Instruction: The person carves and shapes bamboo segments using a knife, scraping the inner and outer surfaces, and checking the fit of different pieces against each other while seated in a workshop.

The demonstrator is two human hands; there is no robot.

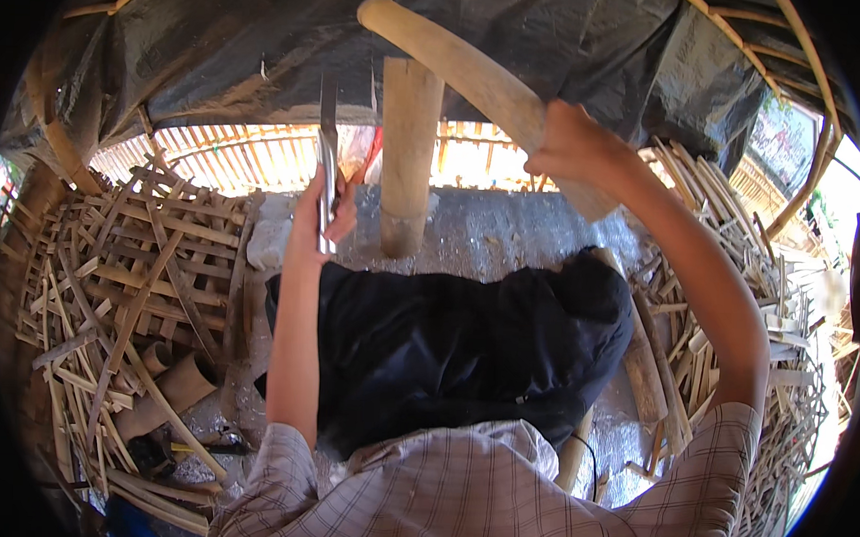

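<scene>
My left hand [311,212] is wrapped round the shiny metal handle of a knife [328,151], which points up and away from me. Just right of it, a thick bamboo section [407,164] stands upright on the ground, apart from the blade. Raised at the right, my right hand [576,155] grips a heavy, slightly curved bamboo club [456,66] near its lower end. The club slants up to the left, and in this view its shaft passes across the top of the upright section.
My legs in black cloth [446,350] lie in the middle. Piles of split bamboo strips [146,268] lie at left and right [693,344], with short bamboo tubes [175,392] at lower left. Behind are a slatted bamboo fence [235,153] and black plastic sheeting [239,54].
</scene>
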